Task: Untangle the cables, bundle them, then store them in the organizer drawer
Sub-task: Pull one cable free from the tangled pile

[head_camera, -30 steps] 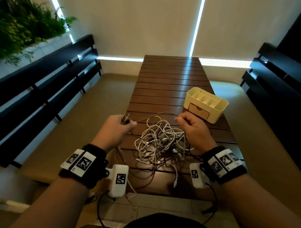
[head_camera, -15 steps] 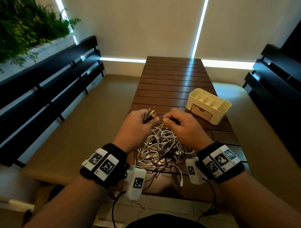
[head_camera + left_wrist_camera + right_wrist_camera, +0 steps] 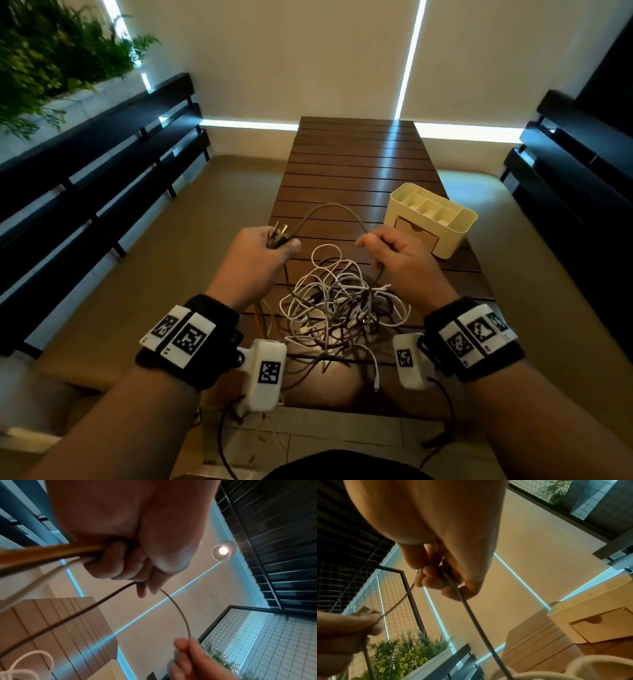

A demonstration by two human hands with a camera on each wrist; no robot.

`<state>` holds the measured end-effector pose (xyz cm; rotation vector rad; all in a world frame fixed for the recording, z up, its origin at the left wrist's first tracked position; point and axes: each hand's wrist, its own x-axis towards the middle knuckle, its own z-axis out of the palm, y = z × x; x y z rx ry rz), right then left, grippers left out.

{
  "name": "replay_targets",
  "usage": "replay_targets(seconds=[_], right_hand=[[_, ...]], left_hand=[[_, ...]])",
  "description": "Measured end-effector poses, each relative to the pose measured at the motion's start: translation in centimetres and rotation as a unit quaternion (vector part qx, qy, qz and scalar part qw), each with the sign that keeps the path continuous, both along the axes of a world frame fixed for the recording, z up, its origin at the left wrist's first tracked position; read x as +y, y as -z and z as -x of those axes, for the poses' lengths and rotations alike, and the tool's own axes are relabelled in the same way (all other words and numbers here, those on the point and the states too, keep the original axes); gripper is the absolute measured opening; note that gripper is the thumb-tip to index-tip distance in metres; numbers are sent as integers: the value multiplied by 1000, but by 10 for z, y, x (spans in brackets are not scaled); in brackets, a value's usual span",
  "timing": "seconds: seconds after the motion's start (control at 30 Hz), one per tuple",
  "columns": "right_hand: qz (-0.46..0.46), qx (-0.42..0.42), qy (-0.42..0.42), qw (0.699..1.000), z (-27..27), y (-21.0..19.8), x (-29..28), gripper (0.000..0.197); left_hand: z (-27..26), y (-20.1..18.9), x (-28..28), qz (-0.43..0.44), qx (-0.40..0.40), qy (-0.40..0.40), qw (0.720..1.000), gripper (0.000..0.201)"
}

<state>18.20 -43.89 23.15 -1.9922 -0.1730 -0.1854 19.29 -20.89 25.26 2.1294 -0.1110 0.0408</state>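
Note:
A tangled heap of white and grey cables (image 3: pixel 342 308) lies on the slatted wooden table (image 3: pixel 356 164) between my wrists. My left hand (image 3: pixel 270 243) grips several cable plugs (image 3: pixel 279 233) and cords in its fist (image 3: pixel 120 563). My right hand (image 3: pixel 383 246) pinches a grey cable (image 3: pixel 332 207) that arcs over from the left hand and runs down into the heap (image 3: pixel 471 609). The cream organizer (image 3: pixel 455 233) stands to the right of my right hand, its drawer (image 3: pixel 416 236) shut (image 3: pixel 604 630).
Dark slatted benches (image 3: pixel 102 164) run along the left and the right (image 3: pixel 575 164) of the table. Plants (image 3: pixel 51 58) grow at the upper left. Loose cable ends (image 3: pixel 375 377) hang near the table's front edge.
My hands were close together half a second ago; now they have drawn apart, and a loop of grey cable arcs between them above the heap.

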Motion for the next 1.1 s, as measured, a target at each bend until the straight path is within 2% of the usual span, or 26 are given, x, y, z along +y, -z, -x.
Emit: replay_targets(seconds=[0.07, 0.13, 0.23, 0.3, 0.4, 0.5, 0.57, 0.67, 0.8, 0.9, 0.97, 1.03, 1.1], right_hand=[[-17, 8, -24, 1000, 6, -7, 3, 25], [-21, 15, -44, 999, 14, -9, 10, 25], [-10, 20, -60, 998, 22, -10, 19, 22], [14, 12, -70, 997, 24, -9, 22, 19], [19, -17, -69, 997, 26, -11, 22, 16], [11, -28, -50, 998, 28, -9, 13, 16], [21, 12, -54, 998, 34, -1, 5, 15], [35, 78, -104, 991, 46, 12, 1, 16], [-11, 119, -169, 978, 60, 10, 3, 18], [-10, 186, -195, 963, 64, 8, 3, 20], [55, 243, -229, 941, 66, 12, 5, 21], [185, 261, -273, 907, 68, 17, 7, 24], [297, 261, -273, 877, 69, 19, 10, 33]], left_hand=[[-1, 1, 1, 2, -23, -13, 1000, 29], [0, -2, 0, 16, -43, -30, 999, 8], [7, -6, -3, 26, -93, -31, 995, 32], [14, -11, -9, 3, -112, 33, 993, 33], [18, -11, -18, -83, -90, 137, 983, 22], [16, -7, -20, -93, -78, 140, 983, 33], [17, -7, -19, -72, -77, 130, 986, 37], [20, -7, -12, -36, -61, 122, 990, 39], [23, -1, -12, 14, -50, 93, 994, 37], [23, 1, -6, 47, -46, 81, 995, 43], [24, 2, -2, 76, -32, 79, 993, 41], [28, -1, 1, 126, -6, 78, 989, 30], [34, -7, 2, 175, 23, 82, 981, 18]])
